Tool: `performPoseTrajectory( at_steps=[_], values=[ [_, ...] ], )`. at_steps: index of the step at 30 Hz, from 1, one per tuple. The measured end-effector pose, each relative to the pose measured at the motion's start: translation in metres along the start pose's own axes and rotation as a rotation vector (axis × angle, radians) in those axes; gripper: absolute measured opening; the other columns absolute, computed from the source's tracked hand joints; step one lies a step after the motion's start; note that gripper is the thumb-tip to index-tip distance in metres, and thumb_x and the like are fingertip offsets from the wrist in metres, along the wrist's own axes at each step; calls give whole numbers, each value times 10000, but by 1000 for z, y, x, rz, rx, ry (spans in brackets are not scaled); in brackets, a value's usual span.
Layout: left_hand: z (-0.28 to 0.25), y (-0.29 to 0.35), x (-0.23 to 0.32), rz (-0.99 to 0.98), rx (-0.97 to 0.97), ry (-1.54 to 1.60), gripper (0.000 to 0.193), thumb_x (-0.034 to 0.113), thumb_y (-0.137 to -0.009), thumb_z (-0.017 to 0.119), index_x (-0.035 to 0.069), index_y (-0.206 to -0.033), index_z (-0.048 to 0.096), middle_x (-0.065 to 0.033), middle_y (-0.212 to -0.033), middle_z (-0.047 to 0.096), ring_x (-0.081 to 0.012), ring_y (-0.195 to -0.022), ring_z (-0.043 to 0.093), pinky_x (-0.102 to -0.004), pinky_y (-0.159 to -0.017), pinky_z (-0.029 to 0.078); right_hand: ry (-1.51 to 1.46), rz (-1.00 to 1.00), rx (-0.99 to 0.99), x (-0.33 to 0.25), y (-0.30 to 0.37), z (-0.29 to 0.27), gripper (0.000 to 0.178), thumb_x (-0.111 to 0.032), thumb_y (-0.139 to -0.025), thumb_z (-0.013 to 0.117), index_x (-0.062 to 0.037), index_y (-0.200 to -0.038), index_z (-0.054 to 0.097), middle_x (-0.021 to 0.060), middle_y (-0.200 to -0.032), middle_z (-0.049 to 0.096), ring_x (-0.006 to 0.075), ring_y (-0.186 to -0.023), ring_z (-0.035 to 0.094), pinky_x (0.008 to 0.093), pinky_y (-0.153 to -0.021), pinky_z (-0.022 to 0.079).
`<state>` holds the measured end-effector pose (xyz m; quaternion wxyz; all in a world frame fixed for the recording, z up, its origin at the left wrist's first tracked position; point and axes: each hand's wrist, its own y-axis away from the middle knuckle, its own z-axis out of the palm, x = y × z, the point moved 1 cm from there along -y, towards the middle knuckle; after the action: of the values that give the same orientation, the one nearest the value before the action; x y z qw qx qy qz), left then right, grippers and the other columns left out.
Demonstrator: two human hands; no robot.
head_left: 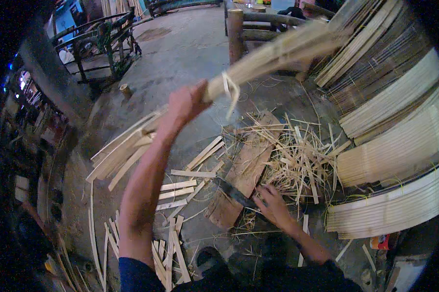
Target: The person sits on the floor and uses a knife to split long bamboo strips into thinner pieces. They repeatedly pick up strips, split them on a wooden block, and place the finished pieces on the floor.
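Note:
My left hand [186, 101] is raised at the upper middle, closed around a long bundle of flat bamboo strips [273, 57]. A pale strip [228, 87] is tied round the bundle, its loose end hanging down. The strips fan out at both ends, blurred at the far right end. Lower down, my right hand [274, 207] is by the near end of a dark knife [235, 193], its fingers apart. The knife lies across a worn wooden board [252, 160] on the floor. Whether the fingertips touch the knife is hard to make out.
Thin bamboo shavings [304, 160] are heaped right of the board. Cut strips [177, 192] lie scattered on the floor to its left. Slatted bamboo mats [389, 202] stand along the right side. A bamboo bench [236, 36] is ahead, and a pillar [54, 73] rises at left.

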<state>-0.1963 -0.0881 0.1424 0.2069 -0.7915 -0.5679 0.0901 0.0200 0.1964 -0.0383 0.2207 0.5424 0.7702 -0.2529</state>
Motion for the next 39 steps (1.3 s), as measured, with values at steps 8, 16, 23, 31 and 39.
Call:
performPoseTrajectory(
  at_steps=[8,16,23,31,39],
  values=[
    [151,50,-16,-127,-331,30,424,375,-715,689,167,-1054,541,-134,-865,630,-365,-776,633,-489,-622,486,202,180,-78,52,101,2,446,-281,-752,721,-19,-1077,565,175,-1024,502,355,-919,503,416,-817,429],
    [215,101,-32,-28,-63,-178,915,460,-645,756,132,-1380,321,-122,-1134,575,-330,-1009,570,-533,-864,406,321,77,-91,49,87,2,401,-265,-809,660,-11,-1103,560,206,-1098,521,380,-1013,500,491,-836,430],
    [192,144,-52,-221,-347,-75,965,470,-668,739,153,-1431,240,-145,-1039,614,-345,-943,600,-514,-822,436,-77,11,28,35,-66,21,183,-149,-890,545,26,-926,585,189,-914,582,344,-781,565,431,-677,456],
    [178,91,-67,-165,-521,204,662,388,-715,708,274,-1304,428,-160,-941,633,-371,-841,625,-506,-721,487,-428,346,253,103,-238,132,326,-317,-887,561,7,-855,587,95,-707,608,210,-631,544,357,-617,432],
    [139,89,-73,-227,-519,121,527,345,-699,708,238,-1186,539,-154,-920,652,-356,-850,643,-479,-722,510,-594,347,292,84,-255,145,239,-261,-896,575,-43,-804,601,-5,-709,563,78,-614,475,262,-556,387]
  ],
)
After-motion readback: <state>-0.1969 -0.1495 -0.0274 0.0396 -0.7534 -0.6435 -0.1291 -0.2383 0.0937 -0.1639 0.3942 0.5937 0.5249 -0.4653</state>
